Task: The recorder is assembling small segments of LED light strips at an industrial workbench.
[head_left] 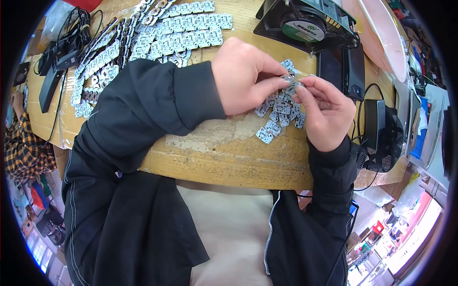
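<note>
My left hand (pixel 248 78) reaches across from the left, its thumb and forefinger pinched on a small circuit board (pixel 291 80). From the other side my right hand (pixel 328 112) pinches at the same piece, so the fingertips of both hands nearly meet. Fingers cover most of it, and I cannot tell whether it is one board or two joined ones. Right below lies a loose pile of small white-grey circuit boards (pixel 285 106). A few of these boards (pixel 268 131) lie at the pile's near edge.
Panels of joined circuit boards (pixel 191 35) cover the table's (pixel 229 162) far left. A black fan (pixel 307 28) stands at the back right. Black adapters with cables (pixel 67 55) lie at the left, another black fan (pixel 389 138) at the right. Another person's checked sleeve (pixel 29 148) shows far left.
</note>
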`<state>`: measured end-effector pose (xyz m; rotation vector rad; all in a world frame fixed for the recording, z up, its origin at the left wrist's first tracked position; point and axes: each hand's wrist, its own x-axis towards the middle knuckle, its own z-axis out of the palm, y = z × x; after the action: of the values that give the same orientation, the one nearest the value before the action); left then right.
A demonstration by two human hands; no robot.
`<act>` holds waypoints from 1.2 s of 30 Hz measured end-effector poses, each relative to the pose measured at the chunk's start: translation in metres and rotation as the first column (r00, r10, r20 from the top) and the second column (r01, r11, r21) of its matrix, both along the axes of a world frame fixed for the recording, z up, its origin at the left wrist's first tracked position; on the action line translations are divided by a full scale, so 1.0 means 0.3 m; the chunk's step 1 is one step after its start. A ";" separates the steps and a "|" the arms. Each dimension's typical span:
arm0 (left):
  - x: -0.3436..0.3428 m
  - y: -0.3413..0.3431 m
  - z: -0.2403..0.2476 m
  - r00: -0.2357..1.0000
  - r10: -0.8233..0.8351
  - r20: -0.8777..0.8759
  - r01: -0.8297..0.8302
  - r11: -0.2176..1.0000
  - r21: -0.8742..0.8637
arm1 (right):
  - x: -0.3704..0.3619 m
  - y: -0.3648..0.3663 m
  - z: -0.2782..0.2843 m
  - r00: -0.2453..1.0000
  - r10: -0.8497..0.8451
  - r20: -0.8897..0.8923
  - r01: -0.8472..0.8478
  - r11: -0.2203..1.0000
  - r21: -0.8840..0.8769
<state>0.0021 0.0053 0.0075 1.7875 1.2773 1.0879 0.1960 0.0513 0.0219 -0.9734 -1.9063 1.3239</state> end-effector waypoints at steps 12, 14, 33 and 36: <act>0.008 -0.007 0.012 0.985 0.052 0.164 -0.030 0.990 -0.134 | 0.003 -0.012 0.022 0.997 -0.030 -0.071 0.023 0.995 -0.101; 0.008 0.001 0.007 0.877 0.035 0.479 0.124 0.947 -0.296 | 0.012 0.007 0.021 0.996 0.005 -0.089 -0.019 0.988 -0.151; -0.013 0.020 -0.020 0.997 -0.037 -0.068 0.052 0.969 0.240 | 0.043 0.084 -0.046 0.958 -0.006 -0.286 -0.169 0.793 -0.585; -0.008 0.020 -0.032 0.977 -0.001 -0.213 0.074 0.939 0.335 | 0.040 0.088 -0.051 0.969 -0.007 -0.248 -0.145 0.796 -0.588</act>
<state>-0.0003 0.0112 -0.0022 2.2286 1.2235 1.1803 0.2079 0.0777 0.0067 -0.9777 -1.3553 2.0653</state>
